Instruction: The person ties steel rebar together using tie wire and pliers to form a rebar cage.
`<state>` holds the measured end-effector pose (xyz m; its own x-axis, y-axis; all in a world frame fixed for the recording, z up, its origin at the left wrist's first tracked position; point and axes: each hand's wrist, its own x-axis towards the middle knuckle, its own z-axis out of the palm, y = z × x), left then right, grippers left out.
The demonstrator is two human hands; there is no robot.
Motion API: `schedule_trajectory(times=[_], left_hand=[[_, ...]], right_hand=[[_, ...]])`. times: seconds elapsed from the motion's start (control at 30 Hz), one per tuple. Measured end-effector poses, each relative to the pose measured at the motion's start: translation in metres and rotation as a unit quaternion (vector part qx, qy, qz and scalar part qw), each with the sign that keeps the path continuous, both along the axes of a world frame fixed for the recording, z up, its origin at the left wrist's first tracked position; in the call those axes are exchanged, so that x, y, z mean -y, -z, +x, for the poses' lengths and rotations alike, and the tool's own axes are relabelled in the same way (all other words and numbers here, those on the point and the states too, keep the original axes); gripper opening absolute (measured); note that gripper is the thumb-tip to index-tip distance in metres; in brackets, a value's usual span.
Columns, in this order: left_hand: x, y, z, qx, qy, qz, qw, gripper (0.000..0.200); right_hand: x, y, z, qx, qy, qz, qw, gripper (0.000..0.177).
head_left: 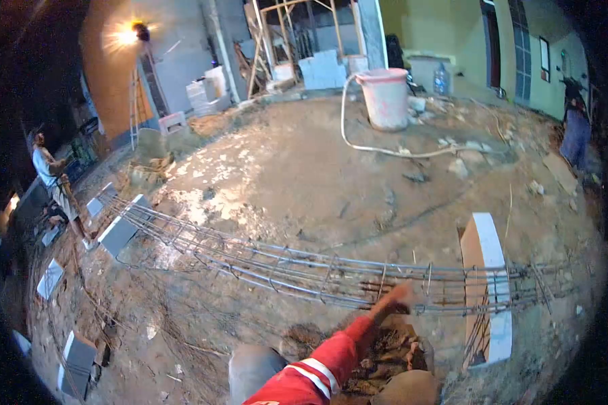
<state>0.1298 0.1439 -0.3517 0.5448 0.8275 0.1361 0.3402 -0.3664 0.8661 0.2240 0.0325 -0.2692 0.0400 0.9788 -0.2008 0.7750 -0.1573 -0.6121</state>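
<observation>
- Head view: one of the hands, which I take for the left hand (400,297), reaches from a red sleeve (317,371) to the near side of the long rebar cage (304,256); its fingers are blurred, so I can't make out whether they are clamped on a bar or merely over it.
- I don't see the right hand anywhere, so I can't say what it does; nothing shows the two together.
- The cage runs across the ground in front of the crouched person, its bars crossing a white block (491,250) at my right and another block (125,227) well off to the left.
- Darker, rust-brown rods (375,286) lie among the bars beside the hand.
- My reading of the step: hand work on the cage's bars, between the blocks but nearer the right one.
- As I judge it, the next move calls for a sure hold on one bar, fingers kept clear of the crossing ties.
- Another person (51,169) stands beyond the cage's far left end, well apart from this work.
</observation>
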Motion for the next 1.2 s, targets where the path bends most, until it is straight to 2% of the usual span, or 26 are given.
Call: schedule_trajectory(times=[0.1, 0.13, 0.17, 0.23, 0.27, 0.3, 0.37, 0.4, 0.57, 0.73, 0.8, 0.97, 1.13, 1.2], left_hand=[[0.009, -0.043, 0.001, -0.072, -0.036, -0.01, 0.997, 0.062], [0.044, -0.126, -0.017, -0.095, -0.026, -0.168, 0.981, 0.077], [0.041, -0.116, -0.015, -0.088, -0.029, -0.165, 0.982, 0.077], [0.037, -0.086, -0.006, -0.077, -0.072, -0.026, 0.994, 0.062], [0.042, -0.091, -0.001, -0.101, -0.117, -0.023, 0.988, 0.063], [0.039, -0.089, 0.0, -0.096, -0.117, -0.018, 0.988, 0.063], [0.03, -0.085, 0.0, -0.089, -0.046, -0.039, 0.994, 0.064], [0.036, -0.099, -0.003, -0.115, -0.056, -0.048, 0.991, 0.066], [0.032, -0.091, 0.005, -0.137, -0.064, 0.004, 0.988, 0.063], [0.042, -0.118, 0.003, -0.156, -0.07, 0.013, 0.985, 0.056], [0.047, -0.138, -0.003, -0.18, -0.02, -0.05, 0.982, 0.053], [0.029, -0.09, 0.016, -0.128, -0.08, -0.004, 0.989, 0.053], [0.032, -0.094, 0.014, -0.103, -0.079, -0.011, 0.991, 0.055], [0.04, -0.099, 0.012, -0.072, -0.116, -0.003, 0.991, 0.053]], right_hand=[[-0.017, -0.013, -0.004, 0.016, -0.011, 0.026, 0.999, 0.034], [-0.021, -0.014, -0.003, 0.022, -0.015, 0.031, 0.999, 0.034], [-0.022, -0.018, -0.002, 0.029, -0.018, 0.036, 0.999, 0.034], [-0.022, -0.025, -0.001, 0.041, -0.018, 0.048, 0.998, 0.033], [-0.023, -0.03, 0.001, 0.047, -0.017, 0.054, 0.997, 0.033], [-0.024, -0.034, 0.001, 0.052, -0.016, 0.062, 0.997, 0.033], [-0.027, -0.042, 0.001, 0.061, -0.014, 0.076, 0.995, 0.033], [-0.027, -0.045, 0.001, 0.064, -0.013, 0.082, 0.994, 0.032], [-0.019, -0.053, 0.005, 0.087, -0.006, 0.097, 0.991, 0.031], [-0.015, -0.059, 0.007, 0.105, -0.001, 0.112, 0.988, 0.03], [-0.014, -0.059, 0.006, 0.111, 0.001, 0.117, 0.987, 0.03], [-0.007, -0.058, 0.009, 0.126, 0.004, 0.124, 0.984, 0.029], [-0.005, -0.061, 0.013, 0.141, 0.006, 0.137, 0.98, 0.028], [-0.003, -0.062, 0.016, 0.147, 0.009, 0.142, 0.979, 0.027]])
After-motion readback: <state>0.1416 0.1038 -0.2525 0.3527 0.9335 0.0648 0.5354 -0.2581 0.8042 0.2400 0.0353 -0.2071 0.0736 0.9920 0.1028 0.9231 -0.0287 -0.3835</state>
